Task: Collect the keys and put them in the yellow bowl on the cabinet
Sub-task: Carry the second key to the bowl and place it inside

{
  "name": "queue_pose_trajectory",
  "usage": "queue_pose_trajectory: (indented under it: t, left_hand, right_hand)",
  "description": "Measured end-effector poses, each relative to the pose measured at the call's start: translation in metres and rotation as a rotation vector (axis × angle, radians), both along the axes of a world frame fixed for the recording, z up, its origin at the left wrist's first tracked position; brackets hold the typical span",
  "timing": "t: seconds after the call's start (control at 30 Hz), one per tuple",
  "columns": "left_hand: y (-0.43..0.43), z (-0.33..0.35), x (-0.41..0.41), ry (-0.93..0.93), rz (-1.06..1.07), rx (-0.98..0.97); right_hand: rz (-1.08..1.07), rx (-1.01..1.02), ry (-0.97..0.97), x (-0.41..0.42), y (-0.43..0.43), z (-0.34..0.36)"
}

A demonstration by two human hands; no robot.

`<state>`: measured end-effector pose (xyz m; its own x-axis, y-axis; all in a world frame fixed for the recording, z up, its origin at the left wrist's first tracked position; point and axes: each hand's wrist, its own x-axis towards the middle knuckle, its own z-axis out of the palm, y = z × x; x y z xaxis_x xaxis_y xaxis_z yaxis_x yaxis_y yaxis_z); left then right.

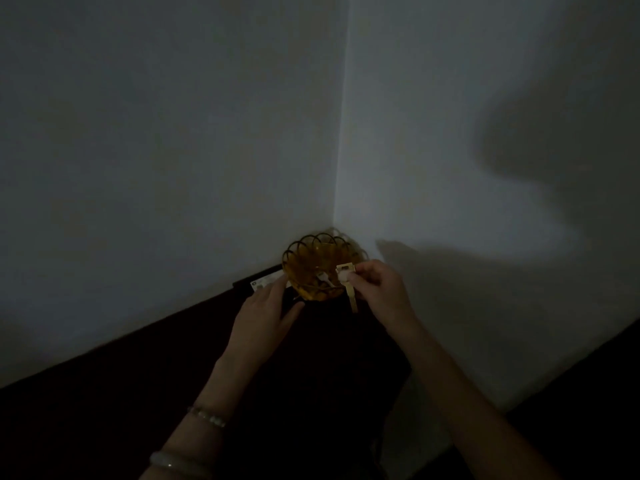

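Head view: dark room, dim corner of two walls. Yellow bowl (320, 252) far back on the dark cabinet (311, 358), right by the corner. Pale key (323, 279) already inside the bowl. Right hand (379, 292) pinching a pale key tag (345, 270) at the bowl's right rim, with a strap (352, 299) hanging down outside. Left hand (265, 306) open and flat, touching the bowl's left side. Possible trouble: strap catching on the wavy rim and pulling the key back out. Bowl maybe sliding or tipping if bumped. Hard to aim in such poor light. Small flat card (265, 282) just left of the bowl, easy to knock.
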<state>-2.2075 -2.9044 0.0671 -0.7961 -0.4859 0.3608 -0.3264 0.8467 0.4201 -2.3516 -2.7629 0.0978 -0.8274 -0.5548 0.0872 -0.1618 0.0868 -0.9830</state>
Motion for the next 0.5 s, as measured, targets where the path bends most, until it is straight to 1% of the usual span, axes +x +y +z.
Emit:
queue_pose_trajectory:
  t: [0.1, 0.27, 0.37, 0.5]
  left_hand:
    - [-0.007, 0.002, -0.015, 0.005, 0.021, 0.001]
    - [-0.014, 0.002, -0.032, -0.022, 0.061, -0.004]
    - [-0.014, -0.001, -0.04, -0.031, 0.098, -0.007]
    - [-0.015, -0.008, -0.046, -0.073, 0.152, -0.014]
  right_hand:
    - [0.036, 0.016, -0.023, -0.023, -0.017, -0.004]
    - [0.125, 0.102, -0.018, -0.064, -0.05, -0.013]
    - [0.182, 0.223, 0.014, -0.085, -0.075, -0.023]
    - [0.266, 0.477, 0.168, -0.104, -0.105, -0.04]
